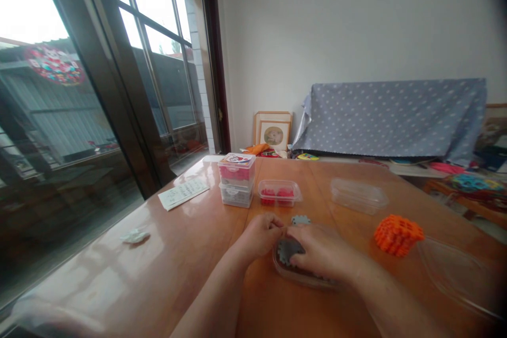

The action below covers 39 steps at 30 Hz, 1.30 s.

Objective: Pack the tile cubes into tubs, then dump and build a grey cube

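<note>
My left hand (pixel 263 235) is closed in a pinch at the left rim of a clear plastic tub (pixel 283 273). What its fingertips hold, if anything, is too small to make out. Over the same tub, my right hand (pixel 322 248) curls its thumb and fingers around a grey toothed plastic piece (pixel 288 252) inside. The hand covers much of the tub's contents. Just beyond my fingers lies another grey toothed piece (pixel 301 219). The fingertips of both hands almost meet.
Two stacked lidded boxes (pixel 236 182) stand beyond my left hand, beside a clear tub (pixel 280 194) of red pieces. Another clear container (pixel 358 195), an orange toothed assembly (pixel 398 235) and a clear lid (pixel 455 269) are rightward. Printed paper (pixel 183 193) and a crumpled wrapper (pixel 135 236) lie left.
</note>
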Tool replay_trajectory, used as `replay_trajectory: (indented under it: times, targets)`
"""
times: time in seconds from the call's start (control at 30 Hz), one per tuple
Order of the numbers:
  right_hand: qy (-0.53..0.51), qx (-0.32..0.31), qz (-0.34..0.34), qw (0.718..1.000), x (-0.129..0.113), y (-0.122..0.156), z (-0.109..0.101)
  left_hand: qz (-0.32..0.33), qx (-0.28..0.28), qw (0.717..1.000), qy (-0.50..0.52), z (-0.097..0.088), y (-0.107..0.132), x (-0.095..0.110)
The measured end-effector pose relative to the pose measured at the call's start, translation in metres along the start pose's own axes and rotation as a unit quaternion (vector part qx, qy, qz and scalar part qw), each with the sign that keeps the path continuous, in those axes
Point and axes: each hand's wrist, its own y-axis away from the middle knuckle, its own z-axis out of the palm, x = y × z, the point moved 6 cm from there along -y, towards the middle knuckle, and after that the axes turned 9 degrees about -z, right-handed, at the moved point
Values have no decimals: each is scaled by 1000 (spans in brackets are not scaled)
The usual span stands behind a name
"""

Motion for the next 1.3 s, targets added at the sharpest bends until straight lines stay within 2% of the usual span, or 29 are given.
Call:
replay_trajectory:
  times: [0.13, 0.23, 0.33, 0.43, 0.63, 0.73, 0.83, 0.93, 1.0, 1.1, 1.3]
  targets:
    - [-49, 58, 54, 996, 26, 16, -19, -11, -22, 1000, 7, 2, 3, 4]
    - [-74, 98, 106, 987, 54, 33, -23, -5, -10, 1000, -2, 3, 6, 8]
    - [-98, 138, 147, 974, 81, 49, -16, 7, 15, 1000, -24, 4, 6, 10]
    - [-131, 168, 159, 964, 103, 59, -5, 6, 29, 999, -39, 6, 3, 7]
    - [-185, 179, 181, 949, 132, 63, 17, 7, 25, 999, -39, 12, 1, 4]
    - [-198, 173, 175, 949, 140, 59, 23, 9, 13, 1000, -22, 13, 1, 5]
    - [-204, 175, 168, 948, 144, 58, 21, 28, 37, 999, -10, 8, 0, 9]
    - [-255, 158, 152, 942, 138, 58, 19, 39, 72, 997, -8, 3, -3, 13]
    - [-287, 145, 130, 938, 131, 58, 19, 37, 75, 996, -12, 3, -3, 19]
    - [-289, 152, 109, 939, 126, 58, 17, 26, 50, 998, -35, 10, -2, 29]
    - [-318, 122, 143, 929, 135, 65, 22, 5, 11, 995, -103, 27, 6, 36]
